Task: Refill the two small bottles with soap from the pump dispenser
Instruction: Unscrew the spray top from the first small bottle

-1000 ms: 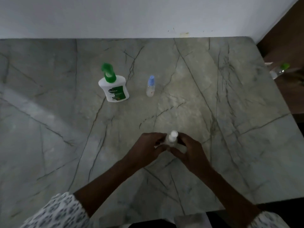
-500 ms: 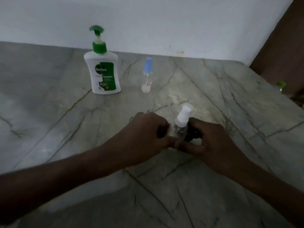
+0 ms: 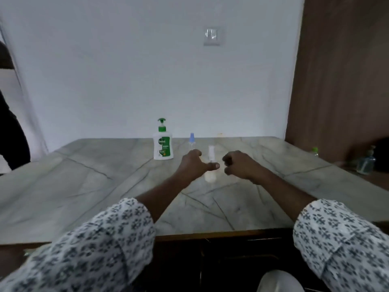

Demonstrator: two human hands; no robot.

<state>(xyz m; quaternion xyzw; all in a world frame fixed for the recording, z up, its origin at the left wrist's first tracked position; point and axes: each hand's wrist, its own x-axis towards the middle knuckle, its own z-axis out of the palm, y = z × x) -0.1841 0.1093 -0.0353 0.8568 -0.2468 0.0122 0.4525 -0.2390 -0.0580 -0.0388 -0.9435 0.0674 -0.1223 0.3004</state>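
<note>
Both hands are out over the middle of the marble table (image 3: 84, 186), with a small white-capped bottle (image 3: 211, 163) standing upright between them. The left hand (image 3: 194, 165) is loosely open, thumb stretched toward the bottle's body and either touching it or just beside it; the blur makes it impossible to tell which. The right hand (image 3: 236, 164) is loosely curled, fingers bent inward, just beside the bottle on its other side and holding nothing that can be seen. The bottle's lower part looks pale and blurred (whether that is soap inside or only smear from motion cannot be told), and its white cap sits on top. Toward the far edge of the table stands the pump dispenser (image 3: 163, 144), white with a green pump head, upright and untouched. Just to its right, partly hidden behind the left hand, is the second small bottle (image 3: 192, 141) with a blue cap, also upright. Judging by how things lie, the refilling is either not begun or its outcome is not visible: both small bottles wear their caps, neither sits under the pump spout, and no soap is visible on the table. What seems left is to uncap each small bottle, bring it to the spout, pump soap in and cap it again. At the far right corner, off the table, another clear pump bottle (image 3: 365, 162) stands apart from the work.
</note>
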